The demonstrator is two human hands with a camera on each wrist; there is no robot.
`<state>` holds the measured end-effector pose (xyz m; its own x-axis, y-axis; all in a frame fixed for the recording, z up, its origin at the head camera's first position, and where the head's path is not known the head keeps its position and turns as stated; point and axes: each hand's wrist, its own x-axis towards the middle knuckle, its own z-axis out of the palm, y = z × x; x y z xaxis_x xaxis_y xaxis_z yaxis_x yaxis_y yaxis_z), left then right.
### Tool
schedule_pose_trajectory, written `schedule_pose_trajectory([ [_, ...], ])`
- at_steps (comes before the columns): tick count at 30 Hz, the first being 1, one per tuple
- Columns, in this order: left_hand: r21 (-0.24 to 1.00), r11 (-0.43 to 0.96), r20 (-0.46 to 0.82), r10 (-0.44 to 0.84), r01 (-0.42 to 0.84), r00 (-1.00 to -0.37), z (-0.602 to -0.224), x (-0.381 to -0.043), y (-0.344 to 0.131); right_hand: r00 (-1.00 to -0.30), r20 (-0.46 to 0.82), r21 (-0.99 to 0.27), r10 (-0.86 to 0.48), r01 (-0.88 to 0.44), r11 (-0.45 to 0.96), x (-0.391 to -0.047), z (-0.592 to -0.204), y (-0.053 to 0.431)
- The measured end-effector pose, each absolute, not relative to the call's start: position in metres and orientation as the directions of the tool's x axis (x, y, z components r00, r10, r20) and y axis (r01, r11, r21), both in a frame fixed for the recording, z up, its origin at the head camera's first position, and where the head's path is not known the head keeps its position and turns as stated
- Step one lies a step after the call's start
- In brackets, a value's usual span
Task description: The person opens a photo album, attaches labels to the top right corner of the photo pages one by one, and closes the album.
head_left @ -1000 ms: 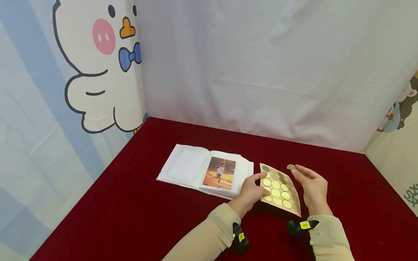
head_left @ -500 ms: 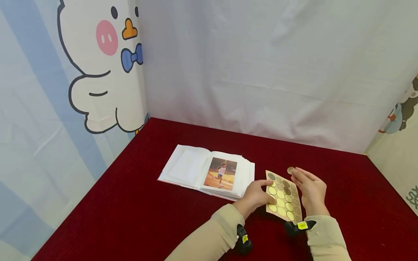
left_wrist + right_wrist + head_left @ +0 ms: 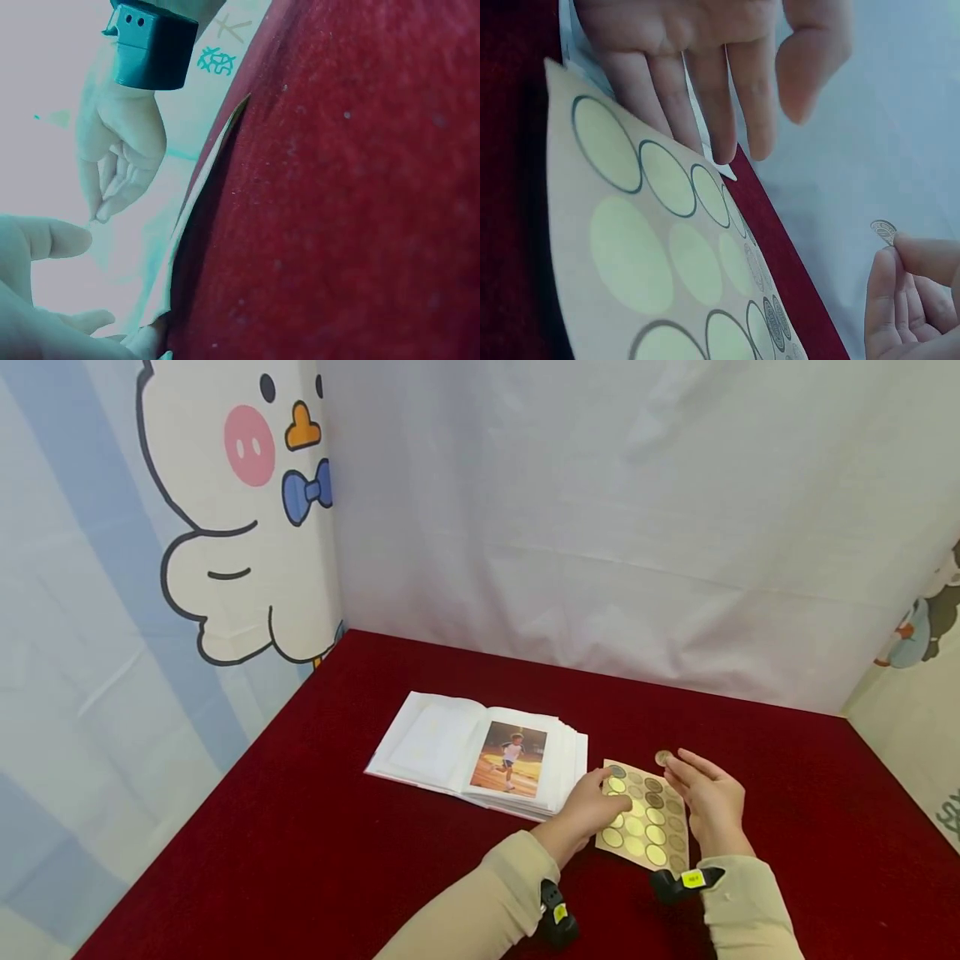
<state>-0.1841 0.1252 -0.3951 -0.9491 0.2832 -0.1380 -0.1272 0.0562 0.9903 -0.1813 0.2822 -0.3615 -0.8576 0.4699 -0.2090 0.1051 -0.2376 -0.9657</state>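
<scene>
My left hand (image 3: 587, 814) is at the left edge of a tan sheet of round stickers (image 3: 562, 247). Some circles show bright yellow; others are darker with a printed emblem. In the right wrist view that hand's fingers (image 3: 750, 112) are straight, two of them partly hidden behind the sheet, and the thumb is raised off its face. To the right of the sheet, my right hand (image 3: 712, 802) pinches a small round emblem sticker (image 3: 883, 231) by its edge between thumb and forefinger. Most of that sticker sticks out past the fingertips.
An open photo album (image 3: 427, 735) lies left of the sheet on the dark red cloth (image 3: 300, 827). Its right page holds a photo of a running child (image 3: 508, 760). A pale curtain (image 3: 585, 527) stands behind, and a cartoon-printed one (image 3: 217, 552) hangs at left.
The sheet first shifted right and nearer, then back left, and now looks flatter. My right hand has come slightly left and nearer, still pinching the sticker. The album stays put.
</scene>
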Motion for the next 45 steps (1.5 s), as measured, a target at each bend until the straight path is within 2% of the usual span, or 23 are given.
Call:
schedule_pose_trajectory([
  [11,0.984,-0.081,-0.132,0.249,-0.156,-0.96,-0.384,-0.187,0.112,-0.879,-0.188,-0.964,0.439,0.079,-0.254,-0.186,-0.369,0.281],
  [16,0.981,-0.109,-0.132,0.236,-0.162,-0.963,-0.381,-0.191,0.106,-0.871,-0.226,-0.953,0.437,0.103,-0.286,-0.186,-0.363,0.273],
  [25,0.962,-0.22,-0.103,0.251,-0.16,-0.963,-0.382,-0.196,0.099,-0.886,-0.245,-0.956,0.394,0.153,-0.25,-0.189,-0.364,0.266],
  [34,0.955,-0.257,-0.073,0.278,-0.147,-0.958,-0.383,-0.199,0.086,-0.895,-0.244,-0.95,0.373,0.142,-0.279,-0.19,-0.364,0.259],
  [45,0.967,-0.233,-0.036,0.267,-0.101,-0.963,-0.383,-0.206,0.068,-0.917,-0.245,-0.943,0.315,0.15,-0.296,-0.198,-0.368,0.254],
])
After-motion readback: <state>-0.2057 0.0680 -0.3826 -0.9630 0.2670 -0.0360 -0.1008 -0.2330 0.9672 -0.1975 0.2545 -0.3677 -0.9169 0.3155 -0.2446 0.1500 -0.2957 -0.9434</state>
